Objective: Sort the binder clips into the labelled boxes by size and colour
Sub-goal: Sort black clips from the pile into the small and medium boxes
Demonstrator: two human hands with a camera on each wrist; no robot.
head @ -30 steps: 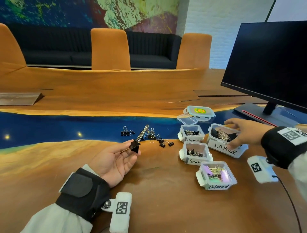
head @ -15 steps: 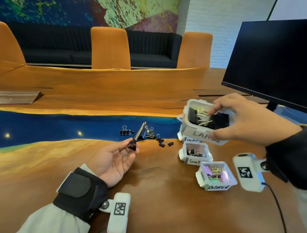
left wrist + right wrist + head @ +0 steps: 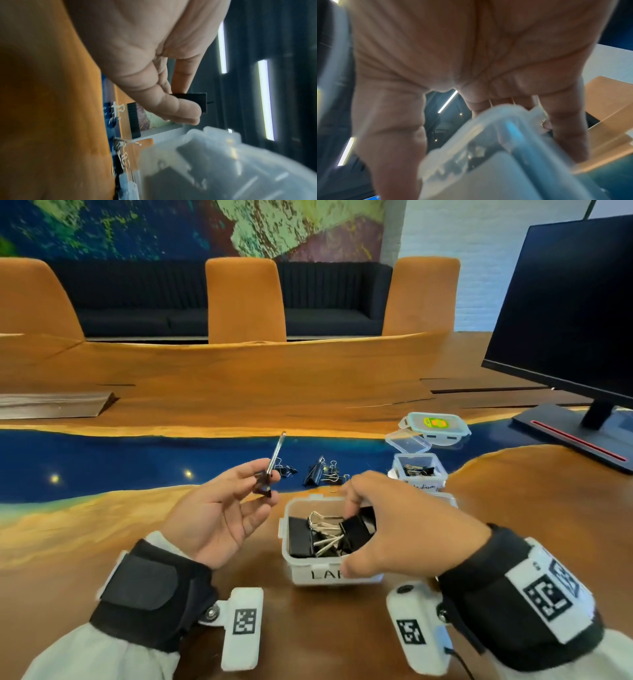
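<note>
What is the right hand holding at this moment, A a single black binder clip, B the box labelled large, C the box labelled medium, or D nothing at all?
B: in the head view the right hand curls over the rim of the box labelled large, thumb on its front wall, while the left hand pinches the black binder clip.
</note>
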